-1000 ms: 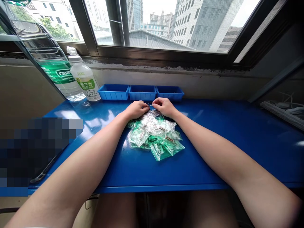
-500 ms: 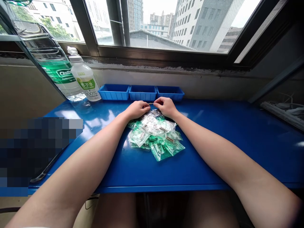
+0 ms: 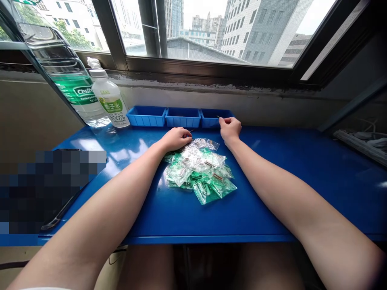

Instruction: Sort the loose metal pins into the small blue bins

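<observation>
Standing at left, a large bottle (image 3: 72,86) is marked “Cestb”, a smaller one (image 3: 110,100) “100%”. A thin piece (image 3: 218,117) is pinched by the right hand (image 3: 231,129), against the right blue bin (image 3: 209,119); the left hand (image 3: 175,139) is curled beside packets (image 3: 201,169) (its grip cannot be told).

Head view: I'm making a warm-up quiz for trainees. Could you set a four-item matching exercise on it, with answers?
1. Left hand
2. Packets
3. Right hand
4. Bins

A. Blue, in a row of three
B. Pinching a thin piece by the rightmost bin
C. Beside the heap's far-left side
D. Heaped on the table, some green

Pairs: 1-C, 2-D, 3-B, 4-A
</observation>
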A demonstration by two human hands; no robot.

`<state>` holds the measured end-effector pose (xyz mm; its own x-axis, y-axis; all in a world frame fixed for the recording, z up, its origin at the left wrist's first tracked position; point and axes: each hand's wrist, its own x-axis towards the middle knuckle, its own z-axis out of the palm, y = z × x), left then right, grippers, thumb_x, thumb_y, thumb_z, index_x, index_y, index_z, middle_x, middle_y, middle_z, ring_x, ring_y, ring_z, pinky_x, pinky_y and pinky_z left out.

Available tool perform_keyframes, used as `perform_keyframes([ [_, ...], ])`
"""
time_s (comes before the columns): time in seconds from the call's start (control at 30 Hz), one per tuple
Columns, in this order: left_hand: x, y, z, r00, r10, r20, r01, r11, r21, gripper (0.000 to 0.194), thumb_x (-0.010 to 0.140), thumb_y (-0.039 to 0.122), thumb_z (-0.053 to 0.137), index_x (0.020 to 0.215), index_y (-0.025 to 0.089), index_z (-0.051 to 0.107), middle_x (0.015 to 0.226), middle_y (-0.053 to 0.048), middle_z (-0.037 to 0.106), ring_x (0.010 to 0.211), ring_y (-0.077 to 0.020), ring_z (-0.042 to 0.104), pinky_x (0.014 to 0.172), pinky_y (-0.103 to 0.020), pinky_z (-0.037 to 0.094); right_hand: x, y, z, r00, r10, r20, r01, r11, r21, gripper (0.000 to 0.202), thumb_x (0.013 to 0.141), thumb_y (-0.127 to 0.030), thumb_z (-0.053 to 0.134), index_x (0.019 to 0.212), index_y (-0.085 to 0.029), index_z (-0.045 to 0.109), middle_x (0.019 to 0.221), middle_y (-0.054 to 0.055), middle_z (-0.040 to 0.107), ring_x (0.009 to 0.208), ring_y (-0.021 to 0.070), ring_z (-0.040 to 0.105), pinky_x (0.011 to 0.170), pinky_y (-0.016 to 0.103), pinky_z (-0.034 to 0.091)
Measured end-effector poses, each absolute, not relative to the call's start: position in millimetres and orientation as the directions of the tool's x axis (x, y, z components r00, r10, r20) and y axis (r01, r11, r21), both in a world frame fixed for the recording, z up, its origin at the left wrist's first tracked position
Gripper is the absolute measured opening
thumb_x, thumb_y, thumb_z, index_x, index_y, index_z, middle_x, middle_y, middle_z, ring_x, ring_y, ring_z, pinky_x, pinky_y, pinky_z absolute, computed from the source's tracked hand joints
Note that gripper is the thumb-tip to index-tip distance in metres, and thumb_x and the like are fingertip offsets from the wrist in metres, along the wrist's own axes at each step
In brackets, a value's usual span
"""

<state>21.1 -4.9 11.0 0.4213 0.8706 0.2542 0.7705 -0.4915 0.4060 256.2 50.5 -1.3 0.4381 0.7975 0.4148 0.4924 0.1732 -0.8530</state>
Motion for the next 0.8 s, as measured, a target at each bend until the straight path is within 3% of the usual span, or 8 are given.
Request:
perform_keyframes([
  [0.27,22.0,-6.1,12.1,0.412,0.875,0.254,0.778,-0.483,0.402,0.036,0.084,0.040,0.054,0.100,0.019,0.078,0.100,-0.007,0.074,0.092,-0.0235,0.067,0.082,-0.029,0.052,256.8,52.7,-1.2,0.472,0.819,0.327,0.439,0.103,-0.893,0.018,0.079,-0.034,0.066,0.071,-0.019,0.060,0.083,0.010,0.070,0.082,0.0249,0.064,0.082,0.038,0.048],
  [0.53,22.7,-6.7,13.2,0.418,0.875,0.246,0.780,-0.484,0.396,0.036,0.084,0.039,0.053,0.101,0.019,0.078,0.100,-0.007,0.074,0.092,-0.0231,0.067,0.082,-0.029,0.052,253.8,51.1,-3.4,0.345,0.862,0.372,0.390,0.228,-0.892,0.017,0.078,-0.032,0.064,0.078,-0.015,0.068,0.075,0.006,0.070,0.071,0.0193,0.063,0.070,0.032,0.047],
  [0.63,23.0,-6.5,13.1,0.418,0.873,0.250,0.780,-0.486,0.394,0.035,0.084,0.039,0.054,0.100,0.019,0.078,0.100,-0.007,0.074,0.092,-0.0237,0.067,0.083,-0.029,0.052,248.0,41.5,-0.7,0.202,0.863,0.463,0.499,0.316,-0.807,0.015,0.077,-0.030,0.064,0.073,-0.016,0.067,0.070,0.005,0.069,0.068,0.0190,0.062,0.068,0.032,0.047],
  [0.8,23.3,-5.6,10.8,0.398,0.881,0.255,0.767,-0.472,0.433,0.035,0.087,0.037,0.050,0.100,0.018,0.076,0.104,-0.008,0.075,0.096,-0.0241,0.067,0.087,-0.031,0.051,234.9,19.9,3.3,-0.251,0.786,0.565,0.580,0.590,-0.562,0.013,0.078,-0.028,0.062,0.072,-0.018,0.069,0.073,0.005,0.071,0.067,0.0181,0.061,0.067,0.030,0.046],
])
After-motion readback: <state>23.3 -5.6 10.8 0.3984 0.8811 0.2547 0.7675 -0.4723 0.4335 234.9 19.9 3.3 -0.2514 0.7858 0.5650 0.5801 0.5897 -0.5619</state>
